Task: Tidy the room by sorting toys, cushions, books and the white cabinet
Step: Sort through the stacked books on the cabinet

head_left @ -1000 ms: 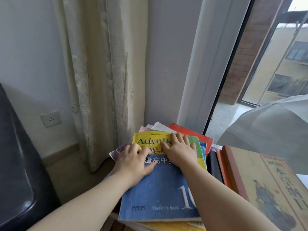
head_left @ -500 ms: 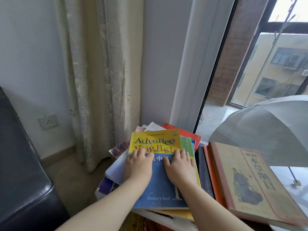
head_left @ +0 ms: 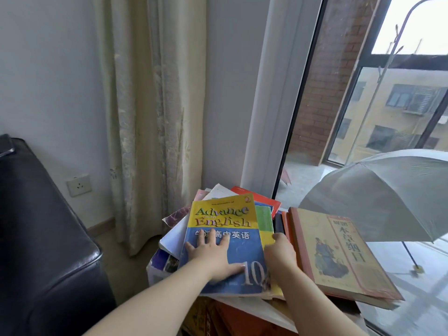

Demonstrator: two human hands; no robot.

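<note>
Textbook point(head_left: 223, 214), lower centre, long axis up-frame — left hand point(head_left: 213, 258) flat on cover, fingers spread; right hand point(head_left: 278, 255) at right edge, grip hidden.

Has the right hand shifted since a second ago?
Yes. The right hand has slid rightward off the cover of the yellow-and-blue English textbook to its right edge, closer to the thick tan hardcover book.

Yellow-blue English textbook point(head_left: 242, 248) flat atop messy book pile point(head_left: 264, 214), tan hardback point(head_left: 339, 253) flat just to rt
</note>
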